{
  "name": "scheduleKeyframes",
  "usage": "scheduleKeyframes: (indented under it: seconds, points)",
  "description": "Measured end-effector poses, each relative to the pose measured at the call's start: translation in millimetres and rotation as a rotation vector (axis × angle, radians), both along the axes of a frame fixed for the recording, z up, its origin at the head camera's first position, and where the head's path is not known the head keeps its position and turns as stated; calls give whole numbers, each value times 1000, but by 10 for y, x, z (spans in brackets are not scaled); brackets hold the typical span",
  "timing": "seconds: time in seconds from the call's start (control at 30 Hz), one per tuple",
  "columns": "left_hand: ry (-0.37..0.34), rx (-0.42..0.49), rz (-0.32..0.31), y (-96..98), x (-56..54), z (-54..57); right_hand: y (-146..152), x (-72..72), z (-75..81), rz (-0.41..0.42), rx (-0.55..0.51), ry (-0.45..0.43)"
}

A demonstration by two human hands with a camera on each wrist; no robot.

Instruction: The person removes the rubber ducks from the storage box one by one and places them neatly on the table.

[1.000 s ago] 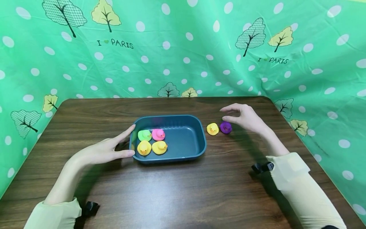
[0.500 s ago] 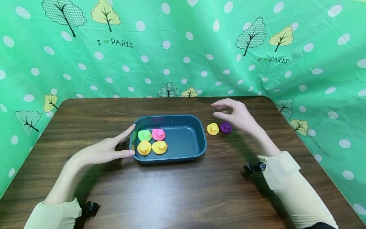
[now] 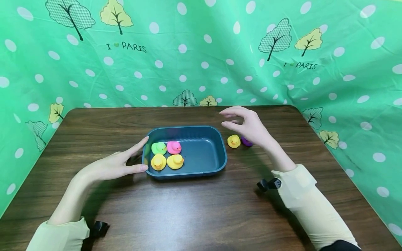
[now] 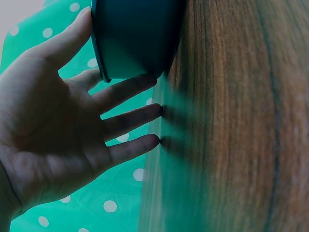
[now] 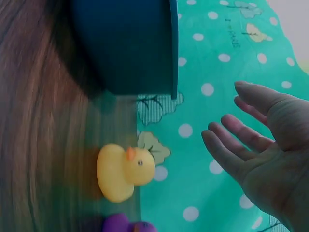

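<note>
A dark blue rectangular tub [image 3: 201,153] stands mid-table. In its left half sit a green rubber duck [image 3: 158,148], a pink rubber duck [image 3: 174,147] and two yellow rubber ducks [image 3: 175,161]. My left hand [image 3: 114,165] touches the tub's left end with thumb and index finger spread; in the left wrist view its other fingers [image 4: 133,118] extend straight below. Beyond the tub's right end, another yellow duck [image 3: 233,141] sits beside a purple duck [image 3: 246,141], partly hidden by my right wrist. My right hand [image 3: 245,123] hovers above them, fingers loosely bent, holding nothing.
The dark wood table [image 3: 188,209] reaches back to a green polka-dot cloth [image 3: 194,62] printed with trees. Black straps hang at both cuffs, one black strap [image 3: 268,184] at the right sleeve.
My right hand has moved left and slightly up, from over the purple duck toward the tub's right end. The left hand, tub and ducks have stayed in place.
</note>
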State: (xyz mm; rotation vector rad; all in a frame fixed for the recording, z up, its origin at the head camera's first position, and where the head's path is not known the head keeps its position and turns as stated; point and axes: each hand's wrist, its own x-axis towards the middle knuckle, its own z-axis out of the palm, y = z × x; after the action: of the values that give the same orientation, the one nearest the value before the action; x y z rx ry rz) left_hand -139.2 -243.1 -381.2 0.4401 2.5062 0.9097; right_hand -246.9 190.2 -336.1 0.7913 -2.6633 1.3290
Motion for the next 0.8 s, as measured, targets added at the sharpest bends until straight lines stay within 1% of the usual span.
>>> scheduleKeyframes:
  seconds: [0.4, 0.63, 0.8]
  points:
    - [5, -2, 0, -11, -3, 2, -260, 64, -27, 53, -49, -24]
    - [-2, 8, -4, -19, -14, 1, -440, 118, -42, 85, -33, -38]
    - [2, 9, -9, -24, -29, 1, -558, 135, -71, 118, -54, -49]
